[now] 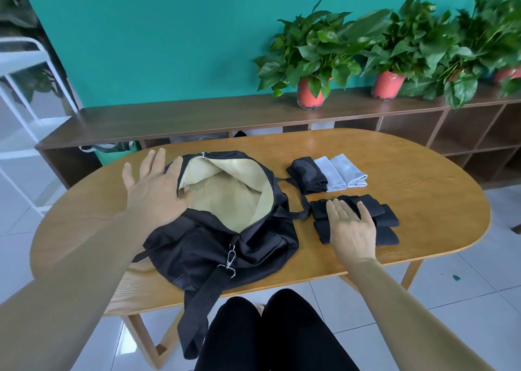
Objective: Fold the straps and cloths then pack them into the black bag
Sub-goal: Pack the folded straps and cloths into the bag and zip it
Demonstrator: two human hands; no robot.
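Resting flat on the straps [389, 221], the right hand [352, 226] is seen fingers straight, gripping nothing; the bag [197, 243] is opened just leftward, left hand [152, 187] spread by its rim.

Oval wooden surface [417, 173], items left and right.
Black bag [197, 243] left of centre, unzipped, pale lining showing; its shoulder strap [197, 314] hangs over the near edge. Right: folded black cloth [307, 174] touching two folded grey cloths [341, 173]; nearer, folded black straps [387, 221].
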